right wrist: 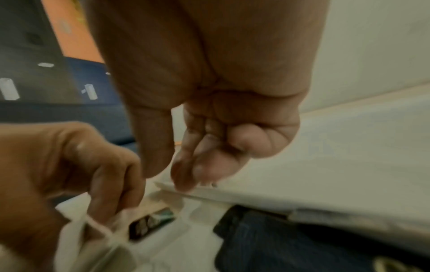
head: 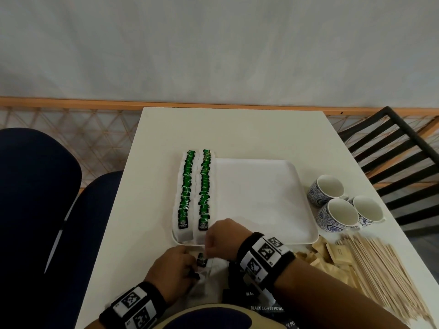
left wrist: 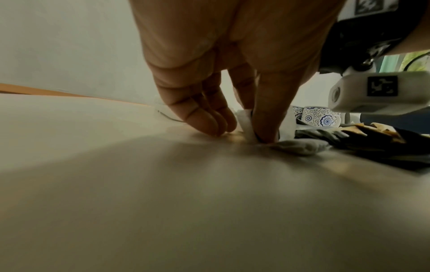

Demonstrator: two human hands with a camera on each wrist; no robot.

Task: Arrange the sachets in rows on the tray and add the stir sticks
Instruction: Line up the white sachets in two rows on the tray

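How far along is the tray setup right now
Done: two rows of green tea sachets fill the left side of the tray. In hand: the left hand pinches more tea sachets; right hand hovers beside. Left: black coffee sachets, tan sachets and stir sticks remain on the table.

Two green sachet rows [head: 194,189] on white tray [head: 266,198]

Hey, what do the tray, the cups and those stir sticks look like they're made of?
Tray: white with a smooth matte look and rounded corners, probably plastic or melamine.
Cups: likely glazed ceramic, glossy white inside with a blue floral pattern outside.
Stir sticks: pale, thin and straight, most likely bare wood; the grain is too fine to see.
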